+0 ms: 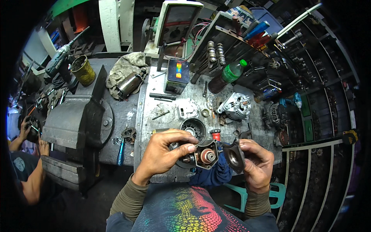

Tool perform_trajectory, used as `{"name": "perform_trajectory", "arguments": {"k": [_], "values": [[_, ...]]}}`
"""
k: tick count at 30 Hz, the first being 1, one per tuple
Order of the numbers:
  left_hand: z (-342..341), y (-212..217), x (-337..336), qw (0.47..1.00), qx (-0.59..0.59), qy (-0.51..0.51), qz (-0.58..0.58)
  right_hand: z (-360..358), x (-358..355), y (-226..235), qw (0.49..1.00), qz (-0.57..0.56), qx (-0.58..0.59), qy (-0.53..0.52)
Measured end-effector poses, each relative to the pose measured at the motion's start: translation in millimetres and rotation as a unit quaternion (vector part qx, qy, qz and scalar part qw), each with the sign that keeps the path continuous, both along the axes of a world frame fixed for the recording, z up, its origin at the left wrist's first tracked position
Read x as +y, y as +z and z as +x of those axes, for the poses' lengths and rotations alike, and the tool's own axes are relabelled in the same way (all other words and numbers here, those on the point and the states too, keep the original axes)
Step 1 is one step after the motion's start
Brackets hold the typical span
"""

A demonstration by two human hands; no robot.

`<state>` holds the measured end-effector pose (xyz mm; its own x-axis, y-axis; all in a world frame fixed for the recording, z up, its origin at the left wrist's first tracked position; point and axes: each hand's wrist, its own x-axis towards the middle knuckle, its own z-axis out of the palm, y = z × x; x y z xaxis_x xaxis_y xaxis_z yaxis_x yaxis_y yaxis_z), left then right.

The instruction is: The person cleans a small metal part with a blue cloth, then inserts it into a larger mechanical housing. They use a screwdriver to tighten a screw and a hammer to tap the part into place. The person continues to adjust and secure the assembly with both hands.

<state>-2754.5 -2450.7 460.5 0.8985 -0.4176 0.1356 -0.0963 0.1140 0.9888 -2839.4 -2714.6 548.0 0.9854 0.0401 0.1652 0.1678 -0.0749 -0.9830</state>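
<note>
My left hand [166, 149] grips a dark alternator rotor part [205, 155] with copper slip rings showing at its end, held just above the near edge of the metal bench [147, 112]. My right hand [253, 162] holds a black end cover [234, 156] with a round bore, tilted toward the rotor and almost touching it. A blue cloth [212, 176] hangs below both hands.
On the bench lie a silver alternator [236, 106], a white fan plate [188, 108], a stator housing [194, 128], a small red-capped part [216, 135], a green-capped bottle [227, 75] and a battery tester [177, 75]. A large vise [77, 121] stands left. Another person [27, 154] works at far left.
</note>
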Motion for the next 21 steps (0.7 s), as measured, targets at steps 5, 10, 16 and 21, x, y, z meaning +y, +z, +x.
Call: {"name": "perform_trajectory", "arguments": {"k": [5, 10, 16, 21], "values": [[-13.2, 42.6, -10.5, 0.975, -0.157, 0.146, 0.059, -5.4, 0.6, -21.2, 0.959, 0.276, 0.07, 0.017], [-24.9, 87.4, -34.6, 0.962, -0.236, 0.12, 0.069, -16.9, 8.4, -34.7, 0.92, 0.383, 0.081, 0.037], [-30.8, 98.4, -59.9, 0.958, -0.251, 0.124, 0.065, -21.8, 17.0, -34.5, 0.905, 0.411, 0.097, 0.046], [-40.0, 94.5, -66.4, 0.96, -0.242, 0.127, 0.067, -27.5, 20.6, -42.8, 0.887, 0.451, 0.088, 0.056]]}}
